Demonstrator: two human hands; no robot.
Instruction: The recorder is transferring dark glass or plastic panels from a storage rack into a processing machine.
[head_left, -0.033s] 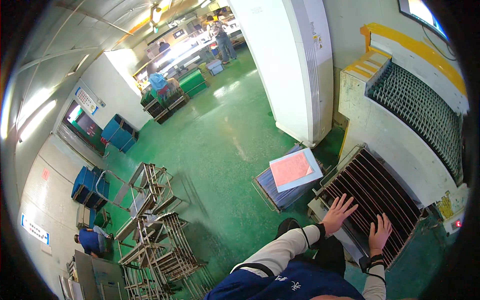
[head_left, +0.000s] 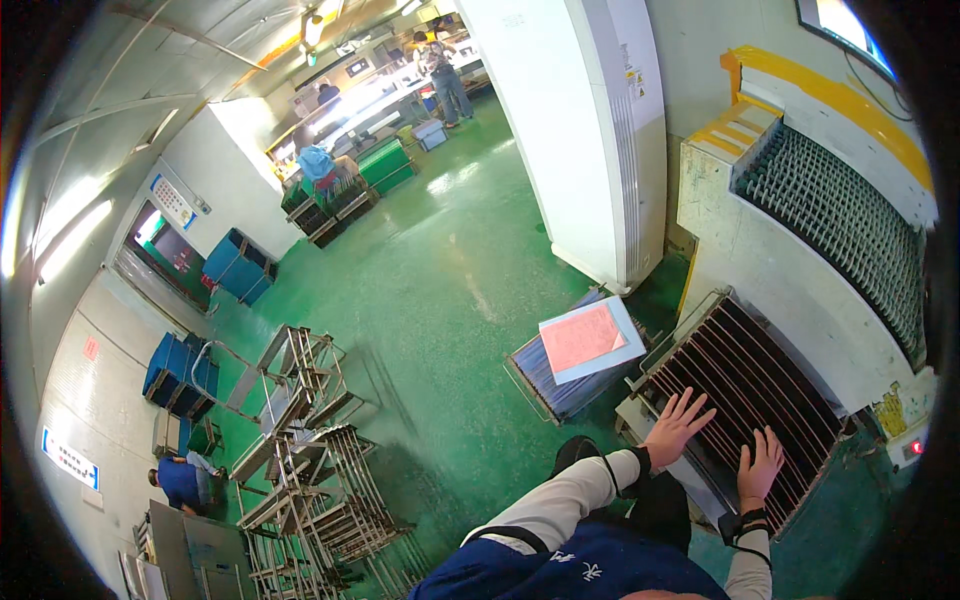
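I saw the dark slotted rack (head_left: 752, 358) at the person's (head_left: 575, 566) one o'clock, probably heavy and stiff, best held by both ends, while the left hand (head_left: 677, 430) and right hand (head_left: 760, 470) spread above, gripping nothing.

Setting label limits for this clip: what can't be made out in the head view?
All in the head view:
- Left hand and right hand: palms hidden by the backs of the hands; contact with the rack unclear.
- Rack depths: lost in shadow.
- Blue rack: partly hidden by the pale board.
- Screen: cut off by the fisheye rim.
- Far bench: items too small, washed out by glare.
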